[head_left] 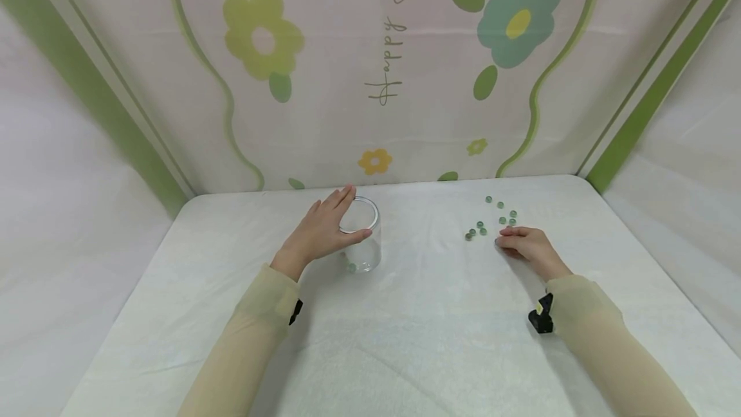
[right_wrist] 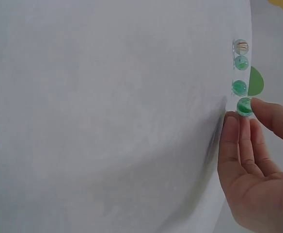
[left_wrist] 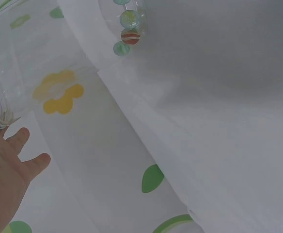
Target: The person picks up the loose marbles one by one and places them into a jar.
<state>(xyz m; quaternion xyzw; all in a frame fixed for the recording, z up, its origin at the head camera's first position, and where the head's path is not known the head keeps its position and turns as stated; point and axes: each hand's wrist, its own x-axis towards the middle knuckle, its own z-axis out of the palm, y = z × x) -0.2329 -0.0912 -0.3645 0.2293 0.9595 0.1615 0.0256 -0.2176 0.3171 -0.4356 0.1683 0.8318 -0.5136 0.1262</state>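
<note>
Hands well apart: left hand grips a clear cylindrical jar, right hand pinches a round green glass marble, loose marbles on its far side!

Place: I see a cloth-screened booth; the room beyond I cannot tell.
Backdrop: flower-printed, lettered "Happy".
Surface: white-covered.
</note>
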